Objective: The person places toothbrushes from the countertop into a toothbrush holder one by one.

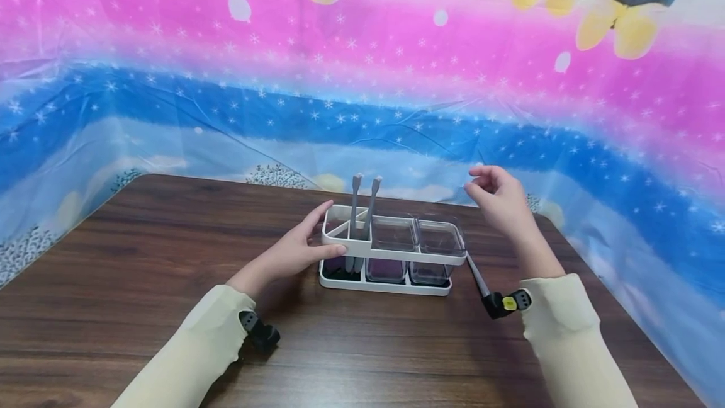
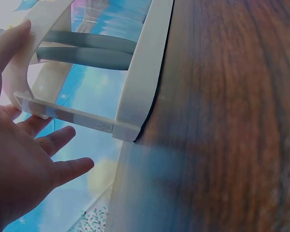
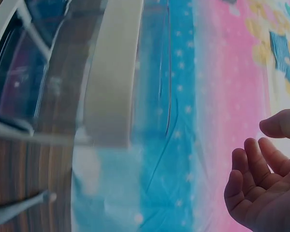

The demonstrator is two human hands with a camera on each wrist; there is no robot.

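Observation:
A white two-tier seasoning rack (image 1: 408, 253) stands on the table with clear boxes (image 1: 393, 233) in its upper tier. My left hand (image 1: 291, 254) holds its left end, thumb on the front rim and other fingers around the side. In the left wrist view, the hand (image 2: 29, 145) straddles the upper tier's end. Two slim grey utensils (image 1: 370, 203) stand upright in the left compartment; their lower ends are hard to make out. My right hand (image 1: 501, 201) is raised beyond the rack's right end, fingers loosely curled, holding nothing.
A third grey utensil (image 1: 477, 272) lies on the table by the rack's right end, partly hidden by the right wrist camera (image 1: 504, 303). The dark wooden table (image 1: 170, 257) reaches back to a patterned cloth (image 1: 340, 80) hanging behind and at both sides.

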